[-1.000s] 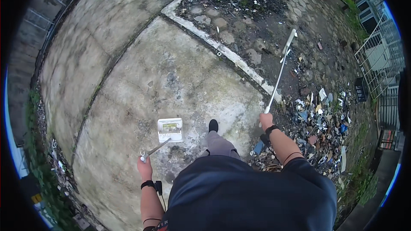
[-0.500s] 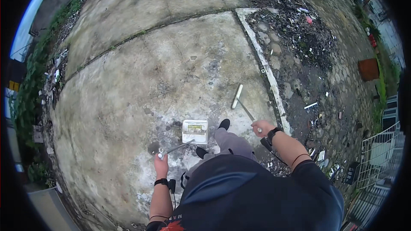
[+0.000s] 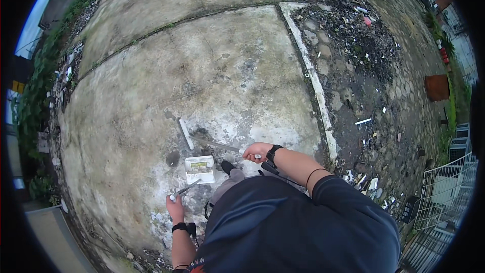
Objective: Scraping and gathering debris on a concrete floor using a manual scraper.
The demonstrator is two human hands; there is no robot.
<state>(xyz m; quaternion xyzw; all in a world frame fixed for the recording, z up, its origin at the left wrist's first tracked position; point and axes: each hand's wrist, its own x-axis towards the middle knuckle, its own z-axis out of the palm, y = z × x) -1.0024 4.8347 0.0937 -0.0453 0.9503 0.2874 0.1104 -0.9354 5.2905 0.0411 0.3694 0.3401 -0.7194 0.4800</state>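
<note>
My left hand [image 3: 175, 210] is closed around the white grip end of a long grey handle, which runs down to a white dustpan [image 3: 207, 175] on the concrete. The dustpan is box-shaped with a green and yellow label inside. My right hand [image 3: 257, 150] reaches across in front of my body, wrapped around the white grip of a long-handled broom. Its narrow white head [image 3: 186, 134] is just beyond the dustpan and apart from it; I cannot tell whether its bristles touch the ground. One dark shoe [image 3: 227, 166] stands right of the dustpan.
Stained concrete [image 3: 131, 121] spreads ahead and left. A pale raised strip [image 3: 317, 88] edges it on the right, with dark rubble and litter [image 3: 358, 35] past it. A white wire rack [image 3: 444, 187] stands at far right, and a rusty box [image 3: 436, 87] farther off.
My right hand has swung the broom leftward, from right of my feet to beyond the dustpan. My left hand keeps its hold on the dustpan handle; the view has shifted slightly.
</note>
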